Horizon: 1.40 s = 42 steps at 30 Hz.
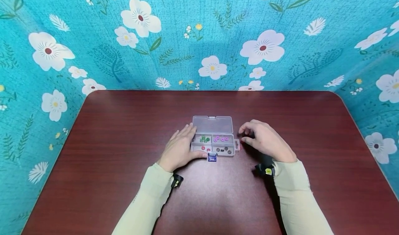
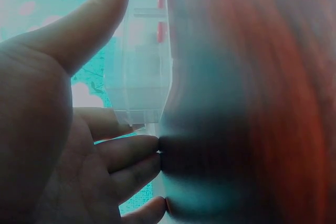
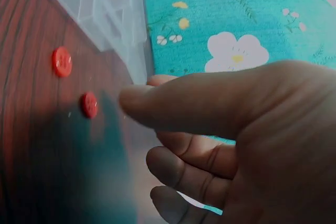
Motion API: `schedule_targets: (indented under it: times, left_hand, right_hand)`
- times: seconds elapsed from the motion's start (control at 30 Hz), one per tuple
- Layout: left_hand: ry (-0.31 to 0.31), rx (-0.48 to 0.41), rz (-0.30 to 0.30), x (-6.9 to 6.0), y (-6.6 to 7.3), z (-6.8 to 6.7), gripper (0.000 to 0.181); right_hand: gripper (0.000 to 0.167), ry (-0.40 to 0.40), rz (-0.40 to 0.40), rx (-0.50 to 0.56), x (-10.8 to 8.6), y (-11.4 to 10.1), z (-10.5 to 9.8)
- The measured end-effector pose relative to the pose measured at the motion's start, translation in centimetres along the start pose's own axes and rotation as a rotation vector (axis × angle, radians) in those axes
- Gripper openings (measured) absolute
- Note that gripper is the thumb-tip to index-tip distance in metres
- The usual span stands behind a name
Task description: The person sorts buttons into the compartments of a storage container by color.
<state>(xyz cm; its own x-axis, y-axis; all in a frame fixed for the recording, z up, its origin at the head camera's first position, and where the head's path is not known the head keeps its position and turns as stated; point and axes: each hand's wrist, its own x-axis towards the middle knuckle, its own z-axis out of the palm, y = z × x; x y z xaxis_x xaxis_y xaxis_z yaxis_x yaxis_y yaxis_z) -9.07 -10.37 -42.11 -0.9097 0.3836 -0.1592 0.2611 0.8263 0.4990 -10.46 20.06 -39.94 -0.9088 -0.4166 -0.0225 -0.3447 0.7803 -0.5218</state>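
Note:
A clear plastic compartment box (image 1: 223, 155) lies on the table with its lid (image 1: 212, 125) folded back. Its compartments hold green buttons (image 1: 203, 139), purple buttons (image 1: 222, 139), red buttons (image 1: 203, 147) and dark brown buttons (image 1: 229, 152). My left hand (image 1: 178, 148) rests against the box's left end, fingers fairly straight, thumb along the front beside the blue latch (image 1: 212, 157). My right hand (image 1: 265, 138) hovers right of the box, fingers loosely bent, with nothing visible between them. The right wrist view shows two loose red buttons (image 3: 62, 61) on the table near its thumb.
The dark red wooden table (image 1: 124, 124) extends around the box on all sides. A clear hanging tab (image 1: 237, 144) sticks out from the box's right end. Behind the table hangs a blue floral cloth (image 1: 180, 37).

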Motion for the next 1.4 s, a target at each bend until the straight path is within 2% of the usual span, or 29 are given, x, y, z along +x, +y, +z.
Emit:
schedule_targets:
  times: [0.37, 0.77, 1.4]
  left_hand:
    - [-0.014, -0.001, -0.001, 0.0, 0.0, 0.1, 0.107]
    - [-0.012, 0.000, -0.008, -0.1, -0.1, 0.2, 0.106]
    - [-0.006, -0.002, -0.006, 0.0, -0.1, 0.1, 0.107]
  right_hand:
    - [0.020, -0.081, 0.032, 0.044, 0.0, 1.6, 0.8]
    - [0.019, -0.090, 0.073, 0.100, 0.1, 2.2, 0.9]
    - [0.017, -0.088, 0.055, 0.097, 0.3, 2.9, 0.9]
